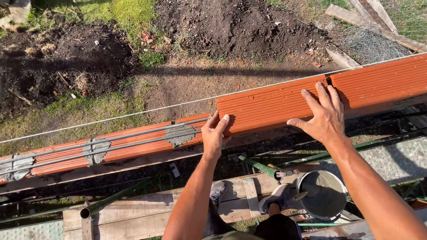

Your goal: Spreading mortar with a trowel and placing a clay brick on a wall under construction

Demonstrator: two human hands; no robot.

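A ribbed, orange clay block (271,106) was gripped at its end by the curled left hand (215,133), while the right hand (322,116) was pressed flat, fingers spread, on top.

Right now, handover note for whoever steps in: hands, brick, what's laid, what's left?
Left hand: gripping the left end of the top brick.
Right hand: flat on the brick's top, near the joint to the next brick.
Done: lower course carries two rebars with mortar dabs.
Left: the course left of the brick is uncovered. String line runs along the far edge.
Mortar bucket sits on the planks below.
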